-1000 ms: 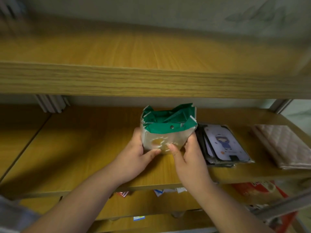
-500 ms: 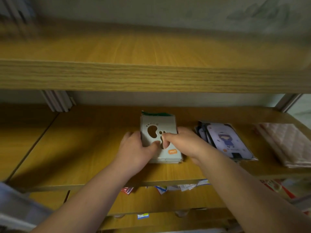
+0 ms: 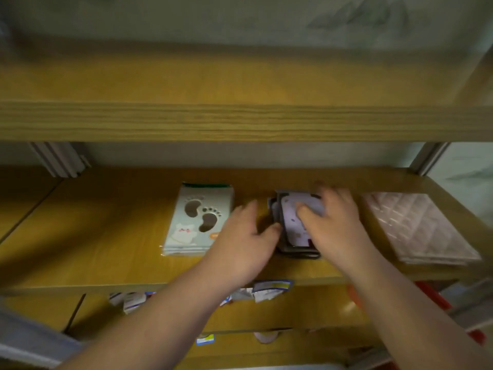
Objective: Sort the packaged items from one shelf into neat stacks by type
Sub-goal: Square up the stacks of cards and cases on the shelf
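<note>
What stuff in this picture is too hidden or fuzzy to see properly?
- Purple packets, head view: the right hand covers most of the top picture.
- Footprint packets: the left hand hides the lower right corner; the count is unclear.
- Right fingertips: motion-blurred, so the grip is unclear.
- Small packets on the lower shelf: forearms cover them, print too small.
- Pink quilted pack: blurred.
</note>
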`<state>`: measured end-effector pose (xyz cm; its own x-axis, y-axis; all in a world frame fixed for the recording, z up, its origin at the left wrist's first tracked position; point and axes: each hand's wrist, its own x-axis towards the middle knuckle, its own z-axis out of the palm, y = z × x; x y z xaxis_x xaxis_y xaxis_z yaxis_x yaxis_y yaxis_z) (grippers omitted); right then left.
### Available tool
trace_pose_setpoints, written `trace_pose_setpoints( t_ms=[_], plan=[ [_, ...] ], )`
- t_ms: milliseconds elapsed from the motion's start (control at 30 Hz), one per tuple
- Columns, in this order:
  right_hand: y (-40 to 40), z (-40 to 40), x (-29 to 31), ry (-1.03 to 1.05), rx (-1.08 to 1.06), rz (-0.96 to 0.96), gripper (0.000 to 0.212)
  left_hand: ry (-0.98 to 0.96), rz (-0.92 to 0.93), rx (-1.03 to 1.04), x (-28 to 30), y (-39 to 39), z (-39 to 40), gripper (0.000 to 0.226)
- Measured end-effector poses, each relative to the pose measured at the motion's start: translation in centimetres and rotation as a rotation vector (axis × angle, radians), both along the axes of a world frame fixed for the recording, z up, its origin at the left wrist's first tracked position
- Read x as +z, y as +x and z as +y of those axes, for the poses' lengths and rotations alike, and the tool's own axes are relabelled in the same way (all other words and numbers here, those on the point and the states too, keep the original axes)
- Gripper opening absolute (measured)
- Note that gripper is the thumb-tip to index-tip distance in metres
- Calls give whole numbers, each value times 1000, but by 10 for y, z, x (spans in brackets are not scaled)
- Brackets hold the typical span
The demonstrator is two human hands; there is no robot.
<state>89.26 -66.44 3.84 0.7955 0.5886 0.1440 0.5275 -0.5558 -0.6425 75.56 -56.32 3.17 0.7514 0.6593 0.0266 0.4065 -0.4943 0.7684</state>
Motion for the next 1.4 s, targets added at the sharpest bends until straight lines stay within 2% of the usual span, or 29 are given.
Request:
trace_pose_setpoints(
  t_ms=[67,100,167,200,233,300,367,433,500,633,733,833,933,1000,1133,1267,1400],
  plan=[
    [24,-20,-7,-37,-64,68,68,44,143,-46,-9,18,-17,57],
    [33,-28,-11,-33,-72,171,73,45,180,-40,-12,27,-23,60],
    [37,-38,-19,37,-38,504,81,-26,141,-16,-19,41,-31,59],
    [36,-41,-23,68,1,637,77,-85,88,0,-19,46,-34,55],
    [33,-41,-28,107,66,678,65,-157,29,33,-19,51,-36,52],
    [31,-39,-39,175,160,640,39,-394,-92,186,-16,58,-36,57],
    [31,-37,-43,248,184,659,37,-695,-188,376,-10,66,-31,73],
    [32,-39,-42,298,168,737,35,-899,-257,433,-4,72,-22,59],
    [35,-43,-42,320,177,803,33,-936,-233,388,1,76,-21,38],
    [41,-51,-42,342,224,800,39,-723,-84,270,3,80,-31,47],
    [47,-56,-41,422,258,905,30,-702,-179,205,3,73,-37,48],
    [50,-59,-38,478,289,945,22,-530,-267,82,3,64,-43,52],
    [51,-57,-34,510,416,684,29,-215,-273,0,-3,57,-47,63],
    [51,-56,-37,518,501,510,37,-74,-257,-42,-10,53,-50,68],
    [53,-60,-52,422,549,362,44,-50,-203,-71,-23,55,-53,63],
    [59,-61,-60,341,490,240,44,-35,-133,-91,-33,58,-49,69],
    [58,-55,-54,337,367,144,39,61,-148,19,-34,58,-46,55]
  ],
)
